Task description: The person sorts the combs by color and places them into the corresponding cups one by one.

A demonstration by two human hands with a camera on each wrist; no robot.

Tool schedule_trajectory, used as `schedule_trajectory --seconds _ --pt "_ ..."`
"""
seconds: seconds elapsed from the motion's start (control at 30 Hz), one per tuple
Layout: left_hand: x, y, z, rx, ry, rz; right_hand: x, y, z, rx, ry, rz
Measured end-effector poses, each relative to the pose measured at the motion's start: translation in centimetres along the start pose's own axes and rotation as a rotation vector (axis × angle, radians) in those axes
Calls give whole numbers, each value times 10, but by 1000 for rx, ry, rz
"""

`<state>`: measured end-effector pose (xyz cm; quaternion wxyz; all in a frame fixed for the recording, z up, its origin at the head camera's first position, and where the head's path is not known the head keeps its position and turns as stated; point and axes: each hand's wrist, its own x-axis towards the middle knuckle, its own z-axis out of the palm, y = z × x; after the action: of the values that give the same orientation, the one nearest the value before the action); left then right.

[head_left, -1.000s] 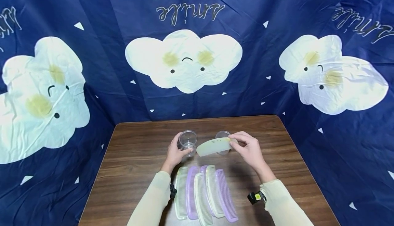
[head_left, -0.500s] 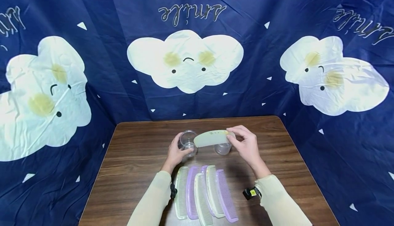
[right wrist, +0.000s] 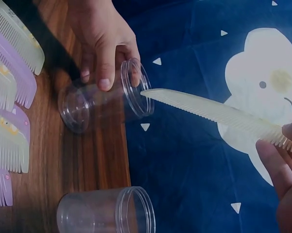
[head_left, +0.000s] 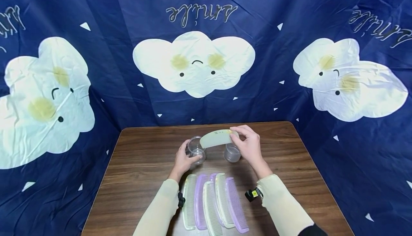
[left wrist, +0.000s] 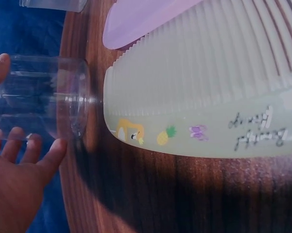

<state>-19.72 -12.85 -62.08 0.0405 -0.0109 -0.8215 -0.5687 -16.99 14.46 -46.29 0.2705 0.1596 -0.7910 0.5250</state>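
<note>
My left hand (head_left: pixel 184 159) grips a clear plastic jar (head_left: pixel 196 150) that stands on the table, thumb and fingers curled around its wall in the right wrist view. Up and to the right, my right hand (head_left: pixel 248 144) pinches a pale green comb (head_left: pixel 216 138) by one end, its teeth facing down. The comb's free tip is right at the jar's open rim (right wrist: pixel 138 87) in the right wrist view. A second clear jar (head_left: pixel 232 153) stands to the right, below the right hand and partly overlapped by the comb in the head view.
Several green and purple combs lie side by side near the front; among them are a green comb (head_left: pixel 190 202) at the left and a purple comb (head_left: pixel 236 205) at the right. A blue curtain with clouds (head_left: pixel 193 64) hangs behind the wooden table (head_left: pixel 141 178).
My right hand has moved left and away from me with the pale green comb, raising it from before the second jar to the first jar's rim. My left hand stays on its jar.
</note>
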Motion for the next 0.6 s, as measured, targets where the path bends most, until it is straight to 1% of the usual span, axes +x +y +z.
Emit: schedule_trajectory --seconds 0.13,0.3,0.47,0.6 --pt "0 -1 1 -30 -2 3 3 7 6 -32 23 -16" --pt "1 -5 1 -35 1 12 6 9 14 -41 -15 -17" --pt "6 -6 -3 0 -19 40 10 8 25 -57 -38 -16" --pt "10 -6 -7 55 -40 61 15 7 34 -118 -45 -38"
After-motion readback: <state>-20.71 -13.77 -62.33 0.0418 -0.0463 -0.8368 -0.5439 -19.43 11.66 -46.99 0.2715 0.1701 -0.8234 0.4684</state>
